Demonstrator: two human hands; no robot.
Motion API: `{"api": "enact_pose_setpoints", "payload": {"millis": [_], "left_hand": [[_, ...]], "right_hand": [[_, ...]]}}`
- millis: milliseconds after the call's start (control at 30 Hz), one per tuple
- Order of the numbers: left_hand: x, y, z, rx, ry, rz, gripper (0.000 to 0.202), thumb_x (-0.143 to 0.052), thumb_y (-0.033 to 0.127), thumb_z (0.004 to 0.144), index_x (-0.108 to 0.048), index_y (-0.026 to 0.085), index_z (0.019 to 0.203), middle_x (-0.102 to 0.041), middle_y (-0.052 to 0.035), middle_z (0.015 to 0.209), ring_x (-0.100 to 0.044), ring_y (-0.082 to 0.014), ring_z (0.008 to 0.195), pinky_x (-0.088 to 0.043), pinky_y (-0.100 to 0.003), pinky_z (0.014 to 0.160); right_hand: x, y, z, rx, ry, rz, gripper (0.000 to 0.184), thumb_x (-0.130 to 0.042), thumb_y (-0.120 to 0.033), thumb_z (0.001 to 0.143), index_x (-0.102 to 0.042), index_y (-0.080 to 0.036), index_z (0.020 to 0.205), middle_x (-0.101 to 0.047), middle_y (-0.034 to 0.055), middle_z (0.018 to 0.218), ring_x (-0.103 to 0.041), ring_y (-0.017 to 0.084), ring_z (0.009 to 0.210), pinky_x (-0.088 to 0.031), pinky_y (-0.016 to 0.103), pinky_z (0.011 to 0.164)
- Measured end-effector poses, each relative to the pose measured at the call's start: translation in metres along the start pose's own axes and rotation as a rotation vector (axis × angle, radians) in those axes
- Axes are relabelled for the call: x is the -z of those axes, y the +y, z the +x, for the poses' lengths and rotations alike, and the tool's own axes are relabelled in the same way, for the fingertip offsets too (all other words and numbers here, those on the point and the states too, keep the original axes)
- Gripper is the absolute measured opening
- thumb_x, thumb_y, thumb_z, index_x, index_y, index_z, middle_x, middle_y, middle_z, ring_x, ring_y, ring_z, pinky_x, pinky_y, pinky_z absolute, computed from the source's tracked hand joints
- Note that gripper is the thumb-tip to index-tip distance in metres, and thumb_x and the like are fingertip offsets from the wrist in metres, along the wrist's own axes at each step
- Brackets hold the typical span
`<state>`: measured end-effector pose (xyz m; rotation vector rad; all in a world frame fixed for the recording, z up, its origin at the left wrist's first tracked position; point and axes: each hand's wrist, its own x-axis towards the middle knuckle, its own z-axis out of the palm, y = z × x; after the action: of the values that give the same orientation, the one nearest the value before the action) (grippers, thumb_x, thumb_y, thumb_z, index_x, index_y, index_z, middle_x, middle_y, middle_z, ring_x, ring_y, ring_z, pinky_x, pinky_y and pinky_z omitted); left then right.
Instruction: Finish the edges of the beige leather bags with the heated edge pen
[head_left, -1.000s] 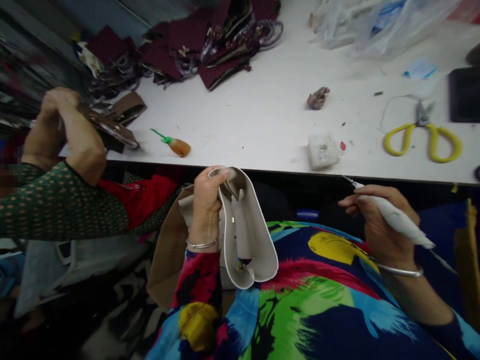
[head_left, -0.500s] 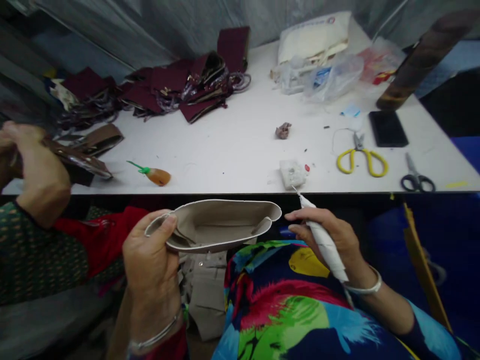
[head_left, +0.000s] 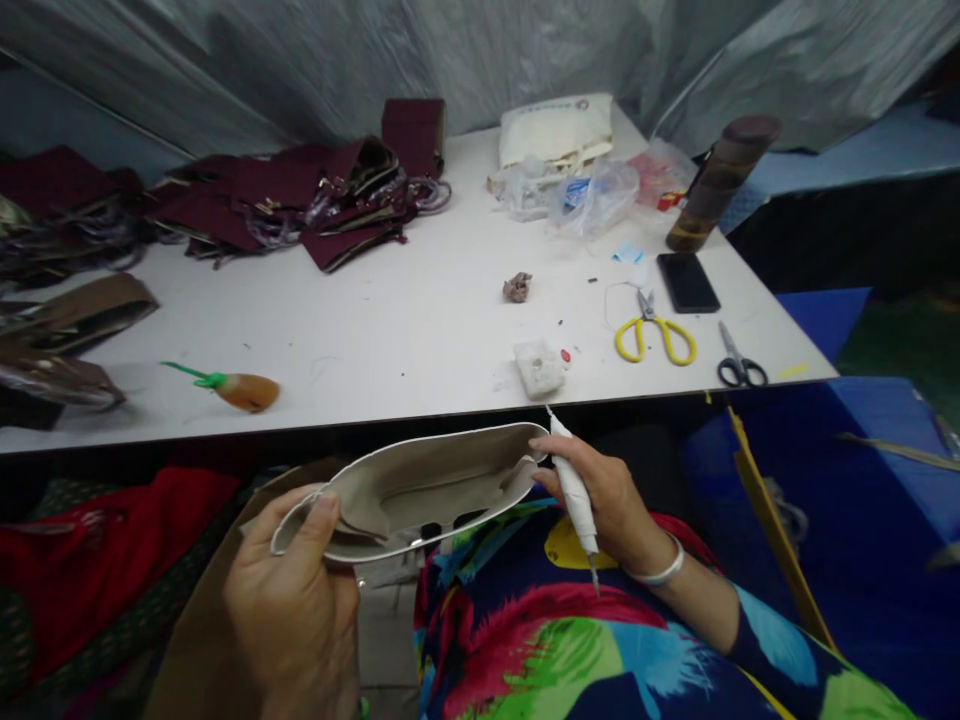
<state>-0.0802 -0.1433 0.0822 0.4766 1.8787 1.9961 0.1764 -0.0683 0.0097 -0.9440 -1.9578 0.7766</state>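
In front of the table edge, my left hand [head_left: 296, 590] pinches the left end of a beige bag body [head_left: 442, 470] with pale edges, its mouth facing up. At its right end, the thumb and a finger of my right hand [head_left: 600, 490] touch the rim. That same hand also carries a white-wrapped pointed tool [head_left: 574, 490], lying across the palm with a thin tip at each end. Just beyond the tool's upper tip, a small whitish block [head_left: 538, 370] sits on the table.
On the white table [head_left: 420, 330] lie an orange bottle with green nozzle [head_left: 247, 392], yellow-handled scissors [head_left: 656, 335], black scissors [head_left: 741, 368] and a phone [head_left: 688, 283]. Maroon bags [head_left: 277, 195] pile up at the back left. A brown cylindrical bottle [head_left: 716, 190] stands back right.
My right hand has come to the bag body's right end and now touches it. The view has swung right, and the neighbouring person's arm has left the picture.
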Motion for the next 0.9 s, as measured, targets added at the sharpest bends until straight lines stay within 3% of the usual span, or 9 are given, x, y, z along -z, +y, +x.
{"api": "enact_pose_setpoints", "payload": {"millis": [167,267,367,567,900], "left_hand": [[0.006,-0.013,-0.009,0.044,0.005,0.021,0.027,-0.090,0.024,0.067,-0.074,0.016,0.088,-0.072,0.0018,0.076,-0.067,-0.0137,0.067,-0.059,-0.024,0.064],[0.011,-0.023,-0.013,0.108,-0.003,0.096,0.031,-0.089,0.030,0.068,-0.074,0.017,0.091,-0.072,0.0012,0.077,-0.065,-0.0132,0.062,-0.056,-0.022,0.057],[0.018,-0.034,-0.015,0.152,-0.007,0.227,0.034,-0.088,0.037,0.072,-0.074,0.018,0.096,-0.072,0.0010,0.078,-0.062,-0.0121,0.059,-0.049,-0.021,0.052],[0.030,-0.057,-0.014,0.023,-0.022,0.323,0.028,-0.081,0.041,0.078,-0.072,0.018,0.092,-0.072,-0.0010,0.084,-0.067,-0.0162,0.074,-0.052,-0.024,0.066],[0.035,-0.074,-0.010,0.102,0.025,0.289,0.031,-0.081,0.039,0.078,-0.070,0.016,0.096,-0.069,-0.0003,0.083,-0.064,-0.0150,0.076,-0.051,-0.025,0.072]], "right_hand": [[-0.004,-0.007,0.001,-0.016,0.002,-0.097,0.029,-0.071,-0.044,0.099,-0.057,-0.023,0.113,-0.071,0.0035,0.089,-0.071,0.018,0.076,-0.055,0.028,0.071],[-0.009,-0.009,-0.001,-0.062,0.014,-0.184,0.034,-0.075,-0.048,0.095,-0.056,-0.024,0.111,-0.070,0.0035,0.087,-0.069,0.019,0.076,-0.053,0.029,0.070],[-0.015,-0.008,-0.003,-0.072,-0.020,-0.211,0.029,-0.073,-0.039,0.097,-0.056,-0.025,0.115,-0.071,0.0047,0.092,-0.069,0.021,0.079,-0.053,0.030,0.071],[-0.019,-0.011,-0.011,0.018,-0.110,-0.167,0.024,-0.060,-0.023,0.103,-0.054,-0.025,0.125,-0.069,0.0071,0.104,-0.070,0.022,0.090,-0.054,0.031,0.079],[-0.027,-0.001,-0.021,0.103,-0.278,-0.347,0.040,-0.054,-0.014,0.099,-0.051,-0.023,0.138,-0.060,0.0096,0.104,-0.067,0.022,0.074,-0.056,0.032,0.066]]}}
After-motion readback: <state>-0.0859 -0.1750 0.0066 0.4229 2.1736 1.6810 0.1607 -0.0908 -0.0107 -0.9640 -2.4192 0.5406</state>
